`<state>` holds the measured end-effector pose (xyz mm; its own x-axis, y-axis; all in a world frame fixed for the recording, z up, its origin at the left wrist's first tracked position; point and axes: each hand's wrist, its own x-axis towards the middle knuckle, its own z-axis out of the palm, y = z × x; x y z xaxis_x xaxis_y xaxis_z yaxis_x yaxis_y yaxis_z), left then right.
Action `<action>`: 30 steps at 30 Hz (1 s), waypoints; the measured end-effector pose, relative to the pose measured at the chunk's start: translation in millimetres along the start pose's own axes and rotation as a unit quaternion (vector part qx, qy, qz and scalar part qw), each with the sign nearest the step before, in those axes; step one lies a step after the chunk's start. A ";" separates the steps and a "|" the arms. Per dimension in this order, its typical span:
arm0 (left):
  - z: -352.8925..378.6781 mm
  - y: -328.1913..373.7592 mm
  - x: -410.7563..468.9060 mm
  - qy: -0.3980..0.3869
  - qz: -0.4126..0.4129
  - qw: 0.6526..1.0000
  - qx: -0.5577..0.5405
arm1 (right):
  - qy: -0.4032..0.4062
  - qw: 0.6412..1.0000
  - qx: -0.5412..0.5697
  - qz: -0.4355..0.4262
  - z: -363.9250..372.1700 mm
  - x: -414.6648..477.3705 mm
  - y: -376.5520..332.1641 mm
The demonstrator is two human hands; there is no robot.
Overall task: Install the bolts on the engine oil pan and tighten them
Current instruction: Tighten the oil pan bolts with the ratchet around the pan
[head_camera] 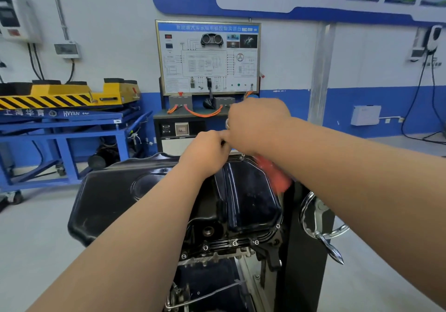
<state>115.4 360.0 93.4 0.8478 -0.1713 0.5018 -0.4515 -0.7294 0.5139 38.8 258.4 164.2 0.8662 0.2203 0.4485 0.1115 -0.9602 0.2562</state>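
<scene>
The black engine oil pan (246,191) sits upside-up on an engine held in a stand. Bolts (234,242) show along its near flange, and one more bolt (243,155) at the far rim. My right hand (255,123) is above the far rim, gripping a tool with a metal head (227,123) and a blurred red handle (272,171). My left hand (207,150) is curled beside it, pinching at the tool's lower end near the far rim; what it holds is hidden.
A chrome crank handle (325,234) sticks out of the engine stand on the right. A black drip tray (108,196) lies left of the pan. A blue lift table (65,128) stands at the left, a training board (208,57) against the wall behind.
</scene>
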 end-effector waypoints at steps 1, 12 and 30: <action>-0.4 1.3 3.4 -0.020 -0.027 0.999 -0.014 | -0.033 0.998 0.042 0.038 -0.1 0.7 0.7; 2.3 -3.0 2.3 -0.016 0.015 0.999 0.040 | 0.040 0.993 -0.080 -0.077 0.3 4.1 6.5; 7.7 -11.5 6.9 -0.036 -0.030 0.998 0.029 | -0.037 0.998 0.058 0.011 6.6 11.0 3.5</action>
<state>128.6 362.1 85.6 0.8916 -0.1724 0.4188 -0.3844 -0.7770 0.4985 51.9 256.2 164.4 0.9018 0.1902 0.3881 0.1444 -0.9789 0.1444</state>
